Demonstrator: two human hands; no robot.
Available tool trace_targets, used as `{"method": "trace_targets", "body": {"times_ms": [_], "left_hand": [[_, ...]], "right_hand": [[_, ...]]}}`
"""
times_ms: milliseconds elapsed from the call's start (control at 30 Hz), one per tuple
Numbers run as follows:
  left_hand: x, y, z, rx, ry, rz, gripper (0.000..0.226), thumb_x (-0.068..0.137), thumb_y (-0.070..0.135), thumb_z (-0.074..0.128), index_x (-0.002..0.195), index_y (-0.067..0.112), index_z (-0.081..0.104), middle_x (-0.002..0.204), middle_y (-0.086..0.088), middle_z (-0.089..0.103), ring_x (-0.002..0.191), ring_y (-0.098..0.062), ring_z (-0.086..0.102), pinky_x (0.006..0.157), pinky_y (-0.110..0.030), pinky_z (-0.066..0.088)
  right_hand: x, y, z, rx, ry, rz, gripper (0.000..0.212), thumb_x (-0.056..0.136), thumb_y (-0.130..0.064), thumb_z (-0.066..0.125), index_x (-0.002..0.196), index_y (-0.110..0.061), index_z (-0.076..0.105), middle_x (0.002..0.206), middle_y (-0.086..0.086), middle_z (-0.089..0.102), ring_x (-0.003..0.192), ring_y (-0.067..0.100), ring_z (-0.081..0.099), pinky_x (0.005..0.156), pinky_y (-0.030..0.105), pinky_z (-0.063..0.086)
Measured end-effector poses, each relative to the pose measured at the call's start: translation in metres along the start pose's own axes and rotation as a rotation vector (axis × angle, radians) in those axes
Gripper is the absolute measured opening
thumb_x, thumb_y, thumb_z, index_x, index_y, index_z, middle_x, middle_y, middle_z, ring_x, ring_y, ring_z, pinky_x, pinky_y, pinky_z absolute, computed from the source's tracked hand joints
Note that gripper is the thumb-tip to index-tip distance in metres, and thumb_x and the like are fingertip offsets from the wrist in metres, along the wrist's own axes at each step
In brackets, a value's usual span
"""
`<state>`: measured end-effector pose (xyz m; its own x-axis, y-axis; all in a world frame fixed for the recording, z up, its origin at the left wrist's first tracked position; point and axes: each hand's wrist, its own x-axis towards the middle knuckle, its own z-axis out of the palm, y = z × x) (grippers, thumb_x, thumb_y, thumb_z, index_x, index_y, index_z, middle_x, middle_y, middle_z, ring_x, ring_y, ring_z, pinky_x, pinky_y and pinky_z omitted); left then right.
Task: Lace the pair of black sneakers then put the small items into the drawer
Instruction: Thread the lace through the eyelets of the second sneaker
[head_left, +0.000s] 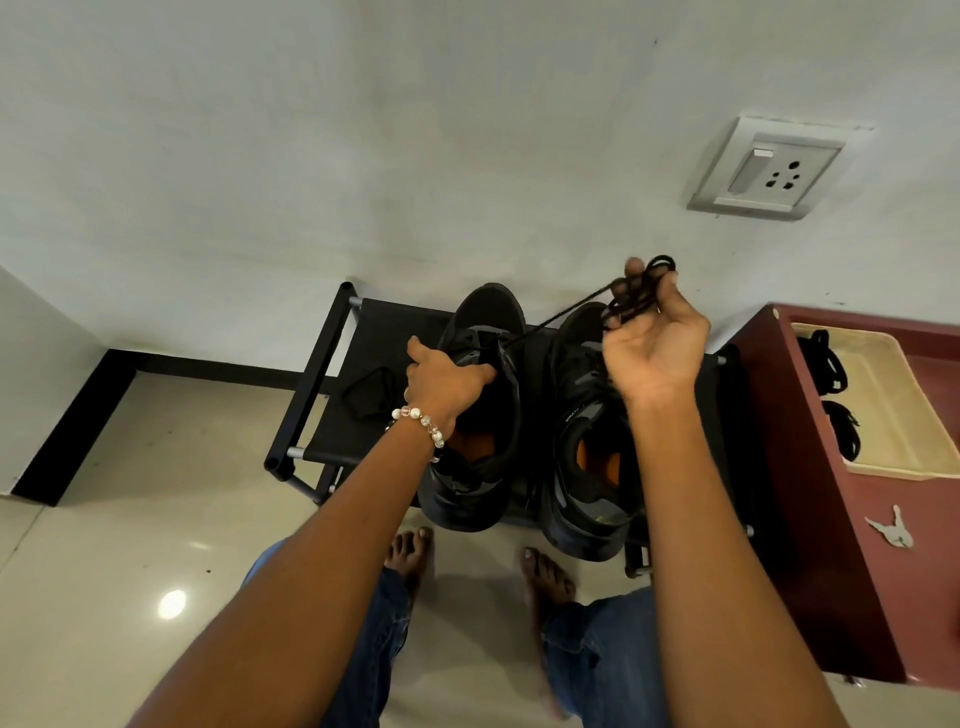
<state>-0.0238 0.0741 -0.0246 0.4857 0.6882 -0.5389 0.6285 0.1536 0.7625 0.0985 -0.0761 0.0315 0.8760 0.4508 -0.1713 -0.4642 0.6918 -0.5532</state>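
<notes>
Pinching a bunched black shoelace (636, 296): right hand (652, 343) fingers (635, 270) curled round the loops, palm up, raised above the rack. One strand runs taut from the bunch down-left to the eyelet area of the left black sneaker (475, 415).

Left hand (441, 382), pearl-bead bracelet (421, 423) on the wrist, fingers clamped on that sneaker's tongue/collar edge, thumb inside the opening.

Count: 2 black sneakers with orange insoles, side by side, toes to the wall, on the top tier of a black fabric-and-tube shoe rack (332, 374). Right black sneaker (589, 447) just beside the left one; neither hand on it. 1 small flat black item (371, 395) on the rack, left of the sneakers; can't tell what it is.

Containers: maroon cabinet (810, 519) right of the rack, cream drawer tray (893, 415) open on top. In the tray: 2 black bundles (826, 364), look like cords or laces, against its left wall. 1 set of silver keys (891, 530) on the maroon surface, outside the tray.

Two bare feet, blue jeans on a glossy tile floor (104, 545). 1 white wall socket (769, 169).
</notes>
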Motion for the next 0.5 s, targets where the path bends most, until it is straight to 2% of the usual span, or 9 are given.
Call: {"method": "trace_targets", "body": {"times_ms": [67, 100, 133, 167, 233, 300, 400, 500], "left_hand": [[0.000, 0.001, 0.000, 0.012, 0.002, -0.001, 0.116, 0.075, 0.032, 0.079, 0.153, 0.020, -0.006, 0.149, -0.017, 0.034, 0.131, -0.038, 0.041, 0.107, -0.049, 0.039], [0.000, 0.001, 0.000, 0.019, 0.003, -0.002, 0.115, 0.075, 0.032, 0.079, 0.153, 0.021, -0.005, 0.149, -0.017, 0.034, 0.131, -0.038, 0.041, 0.107, -0.049, 0.040], [0.000, 0.001, 0.000, 0.026, 0.003, -0.002, 0.114, 0.075, 0.032, 0.078, 0.153, 0.022, -0.004, 0.148, -0.017, 0.034, 0.130, -0.038, 0.042, 0.107, -0.049, 0.040], [-0.001, 0.001, 0.000, 0.034, 0.002, -0.001, 0.112, 0.075, 0.033, 0.078, 0.153, 0.023, -0.002, 0.148, -0.017, 0.034, 0.130, -0.039, 0.042, 0.106, -0.049, 0.041], [-0.002, 0.001, 0.000, 0.058, 0.003, 0.013, 0.104, 0.076, 0.033, 0.077, 0.153, 0.025, 0.007, 0.148, -0.016, 0.034, 0.129, -0.039, 0.043, 0.104, -0.049, 0.043], [-0.003, 0.001, 0.001, 0.089, 0.010, 0.035, 0.096, 0.074, 0.035, 0.075, 0.151, 0.025, 0.019, 0.144, -0.015, 0.038, 0.124, -0.038, 0.047, 0.101, -0.048, 0.046], [-0.004, 0.000, 0.002, 0.127, 0.035, 0.060, 0.086, 0.076, 0.036, 0.073, 0.148, 0.023, 0.029, 0.139, -0.014, 0.042, 0.119, -0.036, 0.049, 0.098, -0.048, 0.048], [-0.003, 0.000, 0.003, 0.161, 0.050, 0.053, 0.081, 0.080, 0.035, 0.071, 0.148, 0.023, 0.030, 0.141, -0.015, 0.037, 0.122, -0.038, 0.046, 0.100, -0.049, 0.046]], "right_hand": [[0.000, 0.006, -0.001, -0.084, 0.085, 0.029, 0.020, 0.100, -0.024, 0.046, 0.083, -0.019, 0.056, 0.068, -0.002, 0.056, 0.062, 0.012, 0.047, 0.055, 0.023, 0.031], [0.001, 0.010, -0.002, -0.237, 0.112, 0.030, 0.020, 0.099, -0.026, 0.051, 0.084, -0.018, 0.059, 0.064, -0.003, 0.052, 0.058, 0.011, 0.044, 0.054, 0.023, 0.032], [0.002, 0.014, -0.001, -0.491, 0.112, 0.006, 0.019, 0.097, -0.029, 0.056, 0.085, -0.016, 0.064, 0.063, -0.003, 0.052, 0.057, 0.010, 0.045, 0.055, 0.023, 0.035], [0.002, 0.019, 0.000, -0.817, 0.075, -0.032, 0.019, 0.095, -0.031, 0.062, 0.088, -0.014, 0.069, 0.065, -0.004, 0.056, 0.059, 0.008, 0.049, 0.059, 0.024, 0.041], [0.002, 0.033, -0.001, -1.474, -0.102, -0.081, 0.022, 0.091, -0.030, 0.067, 0.103, -0.011, 0.073, 0.086, -0.003, 0.068, 0.081, 0.008, 0.061, 0.081, 0.027, 0.050], [0.000, 0.049, 0.000, -1.865, -0.262, -0.046, 0.029, 0.092, -0.026, 0.066, 0.112, -0.006, 0.070, 0.105, 0.006, 0.071, 0.100, 0.019, 0.064, 0.089, 0.027, 0.046], [-0.001, 0.059, 0.005, -1.941, -0.249, -0.036, 0.023, 0.093, -0.024, 0.064, 0.102, -0.005, 0.072, 0.098, 0.013, 0.070, 0.094, 0.027, 0.065, 0.078, 0.029, 0.046], [0.002, 0.048, 0.004, -1.683, -0.063, -0.044, 0.018, 0.093, -0.023, 0.063, 0.084, -0.008, 0.068, 0.080, 0.007, 0.065, 0.076, 0.020, 0.060, 0.069, 0.027, 0.043]]}}
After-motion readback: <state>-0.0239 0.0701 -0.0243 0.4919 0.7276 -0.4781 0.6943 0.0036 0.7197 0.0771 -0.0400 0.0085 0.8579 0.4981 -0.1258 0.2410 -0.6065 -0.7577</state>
